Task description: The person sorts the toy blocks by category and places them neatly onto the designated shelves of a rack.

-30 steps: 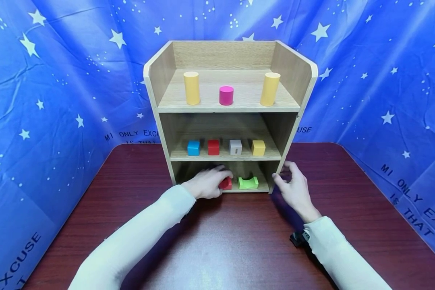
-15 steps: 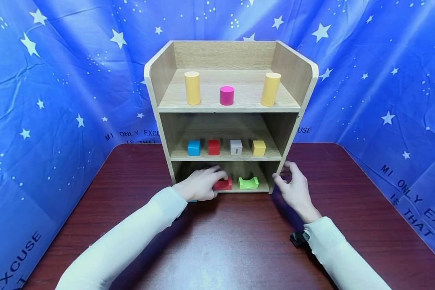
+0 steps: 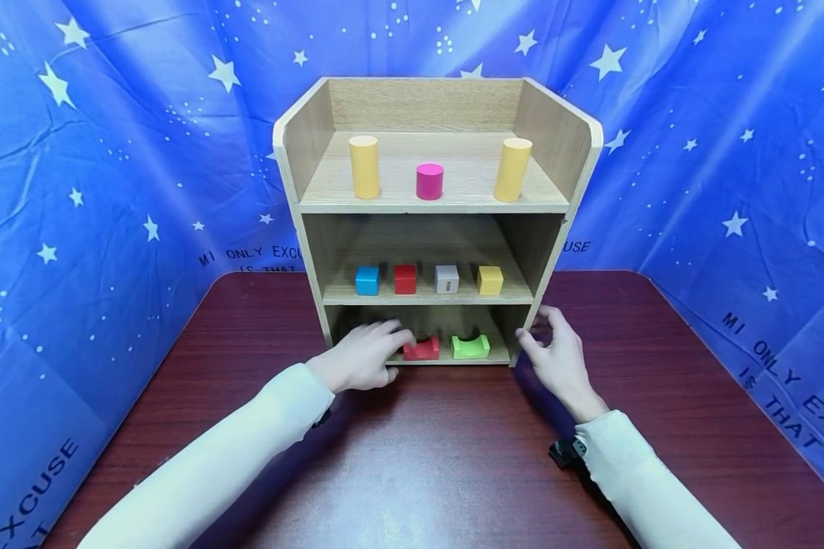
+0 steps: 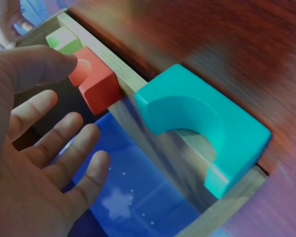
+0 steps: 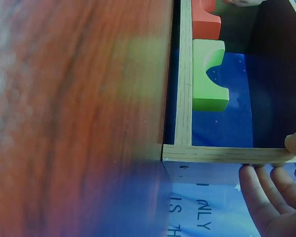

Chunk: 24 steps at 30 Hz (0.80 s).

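My left hand (image 3: 360,357) is at the lower left front of a small wooden shelf (image 3: 432,207), fingers spread and holding nothing. In the left wrist view, its thumb is near a red arch block (image 4: 106,89), and a teal arch block (image 4: 241,128) sits on the shelf's bottom front edge. The hand hides that teal block in the head view. Right of the red block stands a green arch block (image 3: 470,349), hollow side up. My right hand (image 3: 558,358) grips the shelf's right side panel (image 5: 227,154), thumb inside and fingers outside.
On the middle board are a blue cube (image 3: 367,281), a red cube (image 3: 404,280), a grey cube (image 3: 446,280) and a yellow cube (image 3: 490,280). Two yellow cylinders (image 3: 365,168) flank a pink one (image 3: 429,182) on top. A starry blue cloth (image 3: 110,152) surrounds the table (image 3: 453,457).
My left hand has moved left, off the red arch block, which now shows almost whole. The right hand keeps its grip on the side panel.
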Motion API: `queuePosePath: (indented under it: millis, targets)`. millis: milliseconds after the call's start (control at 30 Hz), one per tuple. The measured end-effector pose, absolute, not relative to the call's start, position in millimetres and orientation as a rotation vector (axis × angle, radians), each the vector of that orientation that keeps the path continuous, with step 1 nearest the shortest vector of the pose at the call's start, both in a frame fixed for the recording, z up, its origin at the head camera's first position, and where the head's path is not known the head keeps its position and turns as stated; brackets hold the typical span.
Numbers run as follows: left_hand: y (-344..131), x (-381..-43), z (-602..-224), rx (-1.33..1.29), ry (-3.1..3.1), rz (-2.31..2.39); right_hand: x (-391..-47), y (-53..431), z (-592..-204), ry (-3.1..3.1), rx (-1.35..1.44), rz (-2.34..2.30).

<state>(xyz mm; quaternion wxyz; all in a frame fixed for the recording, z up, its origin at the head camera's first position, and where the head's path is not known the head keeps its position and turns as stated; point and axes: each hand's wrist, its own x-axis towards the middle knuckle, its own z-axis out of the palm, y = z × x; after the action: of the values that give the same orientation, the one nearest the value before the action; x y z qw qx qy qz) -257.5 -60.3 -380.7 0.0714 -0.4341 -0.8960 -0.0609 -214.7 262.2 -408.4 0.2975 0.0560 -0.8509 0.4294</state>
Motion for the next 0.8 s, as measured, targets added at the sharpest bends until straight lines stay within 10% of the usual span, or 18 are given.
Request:
queuePosePath:
  millis: [800]
  targets:
    - [-93, -246, -387, -1.272, -2.669, -0.285, -214, 262, -408, -2.264, 0.145, 1.151]
